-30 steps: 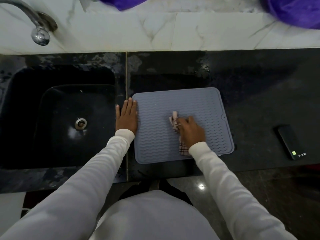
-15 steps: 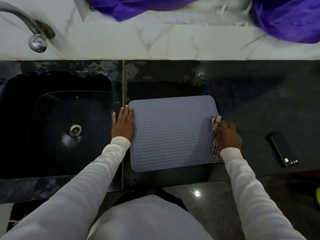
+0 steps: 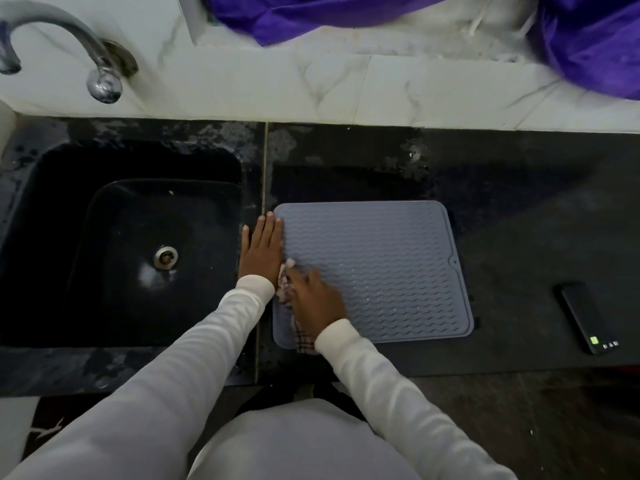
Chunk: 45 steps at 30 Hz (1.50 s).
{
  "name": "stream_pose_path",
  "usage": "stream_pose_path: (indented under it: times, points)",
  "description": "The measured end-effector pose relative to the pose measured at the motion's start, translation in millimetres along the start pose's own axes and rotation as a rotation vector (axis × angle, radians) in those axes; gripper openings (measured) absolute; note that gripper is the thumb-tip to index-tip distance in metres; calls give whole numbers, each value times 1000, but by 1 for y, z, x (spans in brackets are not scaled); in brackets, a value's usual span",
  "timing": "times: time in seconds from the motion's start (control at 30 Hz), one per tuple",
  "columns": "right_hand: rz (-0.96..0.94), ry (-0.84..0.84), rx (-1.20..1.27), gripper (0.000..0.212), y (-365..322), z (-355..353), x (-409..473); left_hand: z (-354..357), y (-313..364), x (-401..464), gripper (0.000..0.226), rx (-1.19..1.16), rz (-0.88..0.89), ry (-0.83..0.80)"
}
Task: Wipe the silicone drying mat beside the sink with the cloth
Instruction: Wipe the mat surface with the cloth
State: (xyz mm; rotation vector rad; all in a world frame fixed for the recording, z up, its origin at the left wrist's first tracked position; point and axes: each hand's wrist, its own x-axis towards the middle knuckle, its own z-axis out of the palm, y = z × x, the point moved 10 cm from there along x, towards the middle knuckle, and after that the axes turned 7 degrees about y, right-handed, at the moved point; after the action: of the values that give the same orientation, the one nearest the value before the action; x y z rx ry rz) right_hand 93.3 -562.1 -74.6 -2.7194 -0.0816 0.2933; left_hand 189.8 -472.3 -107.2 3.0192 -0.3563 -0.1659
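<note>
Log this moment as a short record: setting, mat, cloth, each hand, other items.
setting: black counter with a black sink to the left and a chrome faucet above it
mat: grey silicone drying mat, flat on the counter right of the sink
cloth: checked cloth, bunched at the mat's left edge
left hand: left hand flat, fingers on the mat's left edge
right hand: right hand pressing the cloth on the mat
other items: black phone right of the mat; purple fabric on the ledge
</note>
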Motion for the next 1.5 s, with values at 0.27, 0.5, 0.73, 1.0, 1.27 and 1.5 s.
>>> stream_pose_path:
  times: [0.27, 0.5, 0.73, 1.0, 1.27, 1.5]
  points:
    - [229, 61, -165, 74, 144, -47, -33, -6, 1, 1, 55, -50, -17, 14]
    - [493, 218, -167, 42, 259, -110, -64, -8, 1, -1, 54, -72, -21, 12]
    - [489, 344, -29, 34, 224, -122, -63, -5, 0, 0, 54, -75, -30, 23]
    - [14, 46, 74, 43, 44, -36, -23, 0, -3, 3, 54, -101, -43, 37]
    - [163, 104, -110, 43, 125, -43, -41, -5, 0, 3, 53, -82, -26, 29]
    - [438, 128, -185, 39, 258, -103, -87, -5, 2, 2, 53, -49, 4, 30]
